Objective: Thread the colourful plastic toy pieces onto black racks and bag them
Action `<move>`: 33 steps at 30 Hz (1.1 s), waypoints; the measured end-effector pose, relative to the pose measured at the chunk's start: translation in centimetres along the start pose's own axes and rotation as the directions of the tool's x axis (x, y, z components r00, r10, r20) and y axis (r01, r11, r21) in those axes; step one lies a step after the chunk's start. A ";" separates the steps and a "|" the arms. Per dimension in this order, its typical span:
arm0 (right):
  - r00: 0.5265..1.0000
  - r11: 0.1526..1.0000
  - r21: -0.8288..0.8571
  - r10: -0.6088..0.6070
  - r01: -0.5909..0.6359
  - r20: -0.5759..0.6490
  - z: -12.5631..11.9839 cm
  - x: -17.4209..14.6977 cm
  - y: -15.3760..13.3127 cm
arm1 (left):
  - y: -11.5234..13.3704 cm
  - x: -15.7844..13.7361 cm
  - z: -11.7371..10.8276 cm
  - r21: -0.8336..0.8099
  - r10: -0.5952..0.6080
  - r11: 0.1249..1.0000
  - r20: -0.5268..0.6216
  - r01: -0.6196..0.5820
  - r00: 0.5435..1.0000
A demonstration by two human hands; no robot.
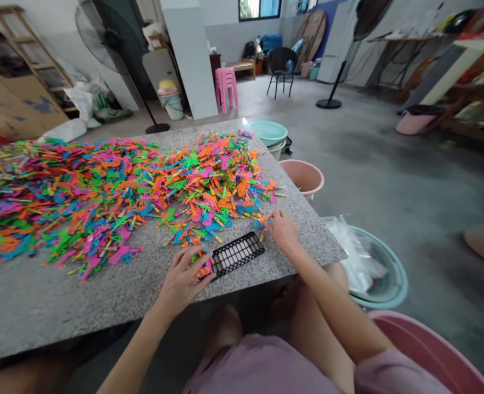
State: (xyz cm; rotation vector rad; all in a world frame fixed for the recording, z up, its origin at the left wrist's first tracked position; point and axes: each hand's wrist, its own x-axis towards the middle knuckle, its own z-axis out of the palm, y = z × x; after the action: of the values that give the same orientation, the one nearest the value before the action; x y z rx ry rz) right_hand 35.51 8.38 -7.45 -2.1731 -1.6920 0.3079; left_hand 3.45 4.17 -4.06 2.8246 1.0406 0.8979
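Note:
On the granite table stands a small black lattice basket (238,255) with a pale bottom. My left hand (183,276) curls round its left end, fingers and thumb over several orange and pink plastic pieces (204,269) packed there. My right hand (281,232), just past the basket's right end, has thumb and fingertips pinched on an orange plastic piece (265,218) at the edge of the pile. The big pile (209,186) holds small flat pieces in orange, pink, green and blue, some with striped sticks. Their exact kind is too small to tell.
The granite table's edge (324,241) runs close on my right. Beyond it on the floor stand a peach tub (318,178), a turquoise basin (401,279) with clear plastic bags, and a pink tub (438,345). Two standing fans (156,128) are farther back.

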 end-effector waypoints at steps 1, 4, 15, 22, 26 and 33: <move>0.996 0.996 -0.010 0.084 -0.084 0.008 0.8 -0.7 -0.6 | 0.0 0.0 0.0 -0.001 0.001 1.000 0.000 -0.001 1.000; 0.968 0.976 0.018 0.214 -0.218 0.134 2.1 -1.6 -1.1 | -0.1 -0.2 0.2 -0.020 -0.004 1.000 -0.002 0.004 1.000; 0.987 0.492 0.857 0.034 -0.153 0.157 3.9 -7.8 -2.0 | 0.1 -0.2 -0.7 0.025 0.029 0.999 0.127 -0.032 0.991; 0.983 0.683 0.730 -0.125 -0.015 0.138 5.7 -8.8 -5.5 | 0.1 -0.1 -1.0 -0.040 0.011 0.999 0.184 -0.003 0.983; 0.986 0.863 0.504 -0.101 0.021 0.132 5.6 -9.4 -6.7 | -0.1 -0.7 -0.2 -0.128 -0.019 0.991 0.136 0.037 0.991; 0.933 0.947 0.283 -0.231 0.151 0.277 5.3 -10.7 -9.9 | -0.5 -1.0 0.3 -0.141 -0.028 0.989 0.120 0.045 0.992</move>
State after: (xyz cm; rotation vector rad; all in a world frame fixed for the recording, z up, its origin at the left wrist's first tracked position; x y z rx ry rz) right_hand 21.96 0.99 -8.78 -1.8239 -1.8894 0.7997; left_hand 2.71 4.00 -4.90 2.6949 0.9685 0.7592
